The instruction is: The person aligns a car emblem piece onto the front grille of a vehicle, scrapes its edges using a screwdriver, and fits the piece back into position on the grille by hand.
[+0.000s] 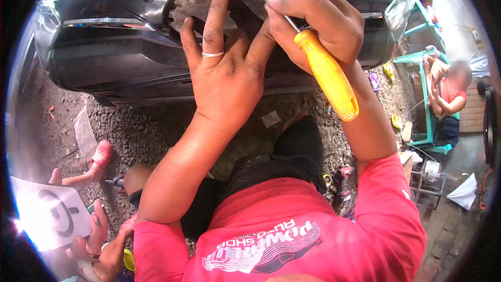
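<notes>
A person in a red shirt [276,224] is working with both bare hands at a round dark panel [192,2] with a notched edge, which is sitting in the front of a glossy black bumper [115,60].

The left hand [227,78] is showing its back to the camera, its fingers spreading over the panel rather than wrapping around anything. The finger wearing a pale ring [213,54] is stretching straight across the panel, the little finger is splaying toward the left, and the next finger is bending downward. How hard they are pressing, one cannot tell. The left forearm [185,159] is slanting up and inward from a bent elbow.

The right hand [326,18] is gripping a yellow-handled screwdriver [329,75], its fingers and thumb closing around the metal shaft. The tool is lying at a slant, its handle hanging below the hand along the right forearm [373,117] and its tip pointing up and left near the panel's edge; whether the tip is touching the panel is unclear. The two hands are meeting closely at the left thumb.

At lower left, another person's hand [96,235] is appearing beside a white sheet [62,214]; at right, someone [453,96] is sitting near a turquoise frame [427,107].
</notes>
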`<state>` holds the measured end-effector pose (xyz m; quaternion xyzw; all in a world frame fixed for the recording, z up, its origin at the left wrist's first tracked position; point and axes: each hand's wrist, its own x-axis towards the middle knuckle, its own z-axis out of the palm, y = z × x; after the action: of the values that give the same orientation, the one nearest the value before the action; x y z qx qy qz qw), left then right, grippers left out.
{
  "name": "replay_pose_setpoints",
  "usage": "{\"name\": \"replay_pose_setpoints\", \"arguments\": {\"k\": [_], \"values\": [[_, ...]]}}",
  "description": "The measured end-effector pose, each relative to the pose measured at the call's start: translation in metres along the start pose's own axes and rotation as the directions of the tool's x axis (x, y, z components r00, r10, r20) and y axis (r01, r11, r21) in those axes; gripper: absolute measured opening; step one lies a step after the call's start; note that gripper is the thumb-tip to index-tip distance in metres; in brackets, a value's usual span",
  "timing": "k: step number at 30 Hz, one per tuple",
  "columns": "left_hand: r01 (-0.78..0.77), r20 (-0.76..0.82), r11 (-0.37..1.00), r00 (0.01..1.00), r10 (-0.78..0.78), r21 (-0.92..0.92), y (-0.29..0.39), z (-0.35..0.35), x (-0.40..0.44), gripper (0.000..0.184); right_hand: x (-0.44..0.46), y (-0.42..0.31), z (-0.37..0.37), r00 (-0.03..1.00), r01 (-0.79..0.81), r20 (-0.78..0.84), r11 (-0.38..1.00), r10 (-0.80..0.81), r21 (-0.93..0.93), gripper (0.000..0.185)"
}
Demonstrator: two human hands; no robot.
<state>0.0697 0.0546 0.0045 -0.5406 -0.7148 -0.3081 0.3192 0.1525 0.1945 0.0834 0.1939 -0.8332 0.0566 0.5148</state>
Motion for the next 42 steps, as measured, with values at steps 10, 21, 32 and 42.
{"name": "replay_pose_setpoints", "arguments": {"k": [10, 21, 32, 42], "values": [[0.008, -0.065, 0.999, 0.998, -0.011, -0.046, -0.001, 0.007, -0.003, 0.041, -0.002, 0.000, -0.013, 0.982, -0.111, 0.144, 0.992, 0.119, -0.063, 0.017], [0.076, -0.058, 0.997, 0.995, -0.077, -0.021, 0.006, 0.004, 0.000, 0.069, 0.041, 0.042, -0.056, 0.708, -0.667, 0.509, 0.701, 0.490, 0.253, 0.019], [0.052, 0.157, 0.996, 0.986, -0.063, 0.070, 0.012, -0.022, 0.010, 0.052, 0.086, 0.033, -0.051, 0.599, -0.626, 0.711, 0.769, 0.368, 0.129, 0.008], [0.035, 0.170, 0.988, 0.984, -0.060, 0.151, 0.014, -0.023, 0.013, 0.051, 0.094, 0.027, -0.042, 0.608, -0.371, 0.759, 0.929, 0.235, 0.009, 0.010]]}}
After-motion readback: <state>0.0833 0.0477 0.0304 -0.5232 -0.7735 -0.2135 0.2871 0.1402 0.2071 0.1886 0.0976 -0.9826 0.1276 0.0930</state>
